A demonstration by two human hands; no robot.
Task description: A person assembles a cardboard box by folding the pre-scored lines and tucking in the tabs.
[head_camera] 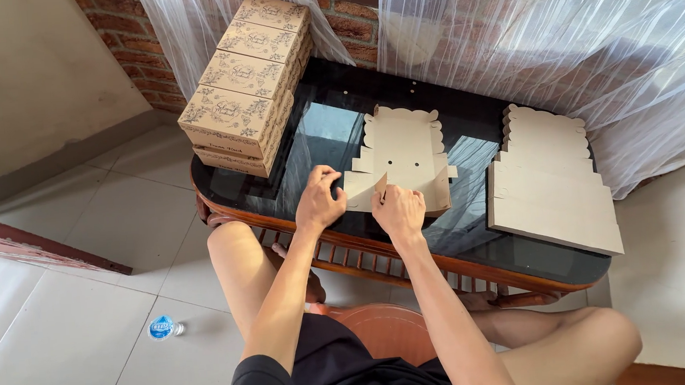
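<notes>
- Left hand: resting on the near left part of the flat cardboard box blank; fingers curled, grip pinched on a flap at the blank's lower left corner.
- Right hand: just beside the left, on the blank's near edge; grip closed on a small triangular flap raised off the sheet.
- Cardboard box blank: unfolded, plain brown inner face up, scalloped far edge, two small holes near its middle. It lies on the bench, around the centre of the dark glass top and close to the near rim.
- Stack of flat blanks: on the right of the bench, well apart from the hands, edges roughly aligned, scalloped ends pointing away.
- Finished boxes: printed brown cartons in a stacked row along the bench's left end, reaching to the brick wall.
- Sheer white curtain: hangs behind the bench, its hem touching the far edge.
- Water bottle: small, lying on the tiled floor at the left, apart from the person's knee.
- Person is seated, knees on either side of the bench's near rail.
</notes>
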